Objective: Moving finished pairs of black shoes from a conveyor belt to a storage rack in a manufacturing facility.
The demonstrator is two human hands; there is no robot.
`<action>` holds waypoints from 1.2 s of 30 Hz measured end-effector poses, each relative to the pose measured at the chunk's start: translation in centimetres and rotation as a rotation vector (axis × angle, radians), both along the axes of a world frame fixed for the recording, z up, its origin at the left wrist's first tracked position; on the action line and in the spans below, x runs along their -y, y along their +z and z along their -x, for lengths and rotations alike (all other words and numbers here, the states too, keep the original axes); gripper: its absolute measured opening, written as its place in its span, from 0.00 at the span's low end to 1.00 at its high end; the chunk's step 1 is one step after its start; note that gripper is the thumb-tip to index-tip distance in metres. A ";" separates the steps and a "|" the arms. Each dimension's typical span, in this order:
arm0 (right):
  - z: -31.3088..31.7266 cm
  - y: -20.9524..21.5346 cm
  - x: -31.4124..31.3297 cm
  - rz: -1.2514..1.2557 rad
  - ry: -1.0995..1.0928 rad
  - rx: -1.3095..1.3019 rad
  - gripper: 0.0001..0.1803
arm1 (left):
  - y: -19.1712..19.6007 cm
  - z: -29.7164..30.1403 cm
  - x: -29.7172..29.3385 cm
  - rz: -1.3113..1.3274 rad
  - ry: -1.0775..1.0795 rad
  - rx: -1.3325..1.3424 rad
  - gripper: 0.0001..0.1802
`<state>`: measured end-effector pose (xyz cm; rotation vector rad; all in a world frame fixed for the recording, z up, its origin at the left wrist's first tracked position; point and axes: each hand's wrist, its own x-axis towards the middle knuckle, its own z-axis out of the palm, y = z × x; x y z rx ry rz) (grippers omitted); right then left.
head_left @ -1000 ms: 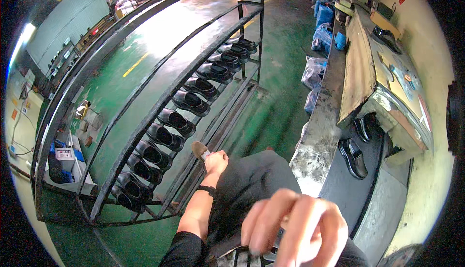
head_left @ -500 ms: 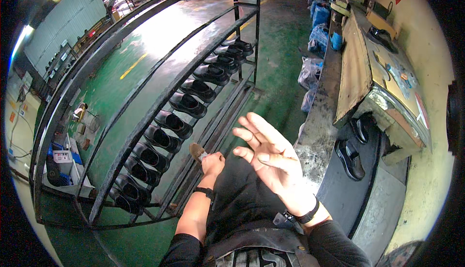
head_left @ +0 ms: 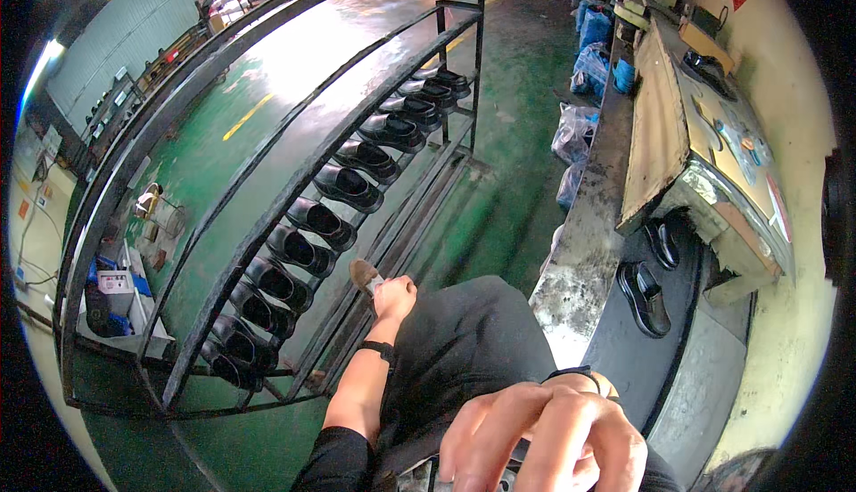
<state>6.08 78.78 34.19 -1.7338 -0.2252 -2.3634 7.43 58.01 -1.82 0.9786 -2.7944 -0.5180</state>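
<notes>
Right grip (head_left: 553, 429) lowered, its hold unclear, brown-tipped tool (head_left: 363, 272) jutting beyond closed left grip (head_left: 394, 297)

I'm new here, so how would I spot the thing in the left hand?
Find the long black metal rack holding a row of black shoes. Just right of that row, the left hand grips a small object. Its rounded, tan-brown end sets it apart from the shoes.

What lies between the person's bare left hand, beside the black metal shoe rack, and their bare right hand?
In the head view, the person's leg in dark fabric lies between the bare left hand and the bare right hand.
</notes>
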 end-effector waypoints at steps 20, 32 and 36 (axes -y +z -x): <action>0.2 -0.1 1.1 0.020 -0.077 -0.049 0.17 | 0.1 -0.2 0.0 0.027 -0.002 0.006 0.10; 0.6 -0.2 -0.5 -0.190 -0.025 -0.086 0.17 | -0.5 -0.5 0.2 0.054 -0.013 -0.024 0.09; 0.4 0.3 -0.2 -0.196 -0.086 -0.096 0.17 | -0.3 -0.2 0.0 0.042 -0.014 -0.041 0.09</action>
